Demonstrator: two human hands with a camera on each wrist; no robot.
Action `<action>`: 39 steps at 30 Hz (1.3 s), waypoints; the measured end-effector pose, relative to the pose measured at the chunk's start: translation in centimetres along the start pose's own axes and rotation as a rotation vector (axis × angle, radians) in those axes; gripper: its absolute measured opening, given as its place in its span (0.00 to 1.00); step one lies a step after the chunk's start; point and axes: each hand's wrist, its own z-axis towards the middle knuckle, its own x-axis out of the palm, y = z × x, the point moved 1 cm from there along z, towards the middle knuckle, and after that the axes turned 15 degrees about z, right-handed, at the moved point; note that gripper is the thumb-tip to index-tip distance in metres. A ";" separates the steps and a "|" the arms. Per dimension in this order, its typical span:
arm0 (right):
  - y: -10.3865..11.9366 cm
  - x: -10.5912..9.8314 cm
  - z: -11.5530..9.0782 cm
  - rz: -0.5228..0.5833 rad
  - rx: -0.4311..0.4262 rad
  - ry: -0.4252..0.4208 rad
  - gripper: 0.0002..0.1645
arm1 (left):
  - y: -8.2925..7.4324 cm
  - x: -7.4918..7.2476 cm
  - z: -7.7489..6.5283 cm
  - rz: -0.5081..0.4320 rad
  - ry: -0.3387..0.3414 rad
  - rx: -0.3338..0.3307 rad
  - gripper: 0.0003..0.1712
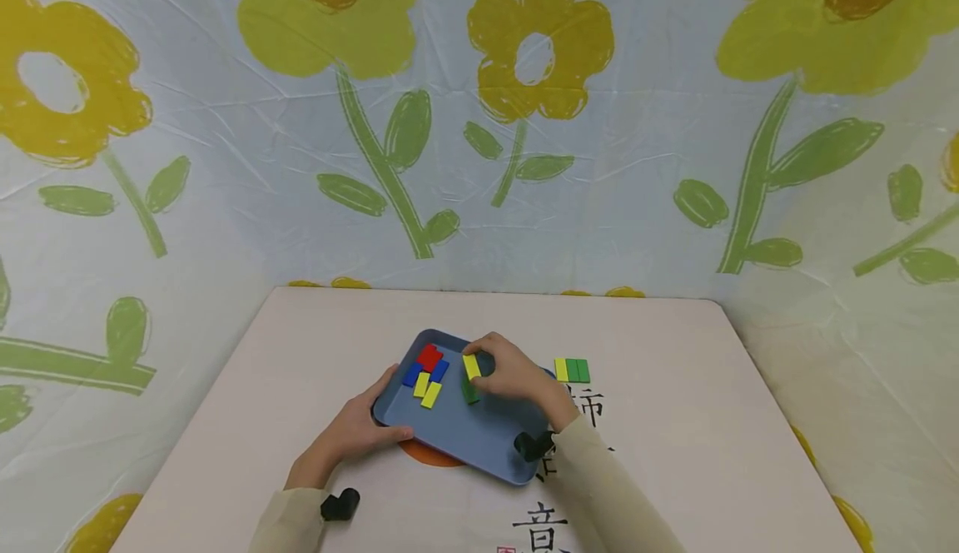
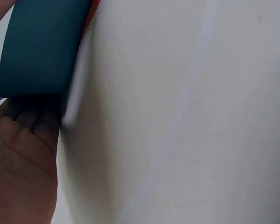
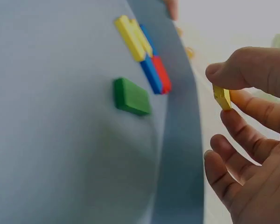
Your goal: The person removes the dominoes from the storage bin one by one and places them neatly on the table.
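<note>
My left hand (image 1: 358, 428) grips the left end of a blue-grey tray (image 1: 487, 440), thumb at its near rim; in the left wrist view its fingers curl against the tray's side (image 2: 42, 51). My right hand (image 1: 515, 376) pinches a yellow block (image 3: 221, 96) between thumb and fingertips, above the tray. Just below it a green block (image 3: 133, 97) lies in the tray, apart from the others. Towards the tray's left end are red blocks (image 1: 430, 358), blue blocks (image 1: 439, 371) and two yellow blocks (image 1: 430, 396), lying close together.
Right of the tray, a yellow block (image 1: 560, 370) and two green blocks (image 1: 578, 371) lie side by side in a row on the pale table (image 1: 674, 420). Black characters (image 1: 541, 528) and an orange shape (image 1: 430, 455) mark the table surface. Flowered cloth (image 1: 622, 203) surrounds the table.
</note>
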 end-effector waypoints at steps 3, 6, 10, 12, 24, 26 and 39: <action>-0.2 -1.0 -0.7 0.020 -0.015 -0.050 0.28 | 0.0 0.0 0.0 0.002 -0.003 0.009 0.67; -0.8 -2.2 -1.2 0.033 -0.041 -0.082 0.29 | 0.1 0.1 0.0 0.012 -0.005 0.014 0.67; -1.7 -3.9 -2.1 0.026 -0.044 -0.124 0.29 | 0.2 0.2 0.0 0.017 -0.004 0.012 0.67; -2.1 -4.7 -2.7 0.026 -0.024 -0.145 0.29 | 0.2 0.1 0.0 0.016 0.001 0.009 0.68; -4.5 -7.8 -5.5 0.015 0.034 -0.230 0.29 | 0.4 -0.2 0.1 0.024 0.002 0.008 0.68; -5.0 -8.3 -6.0 -0.001 0.048 -0.234 0.29 | 0.4 -0.2 0.1 0.025 0.006 0.004 0.68; -7.4 -11.6 -9.4 -0.082 0.151 -0.306 0.29 | 0.1 -0.2 0.1 0.018 0.007 0.023 0.67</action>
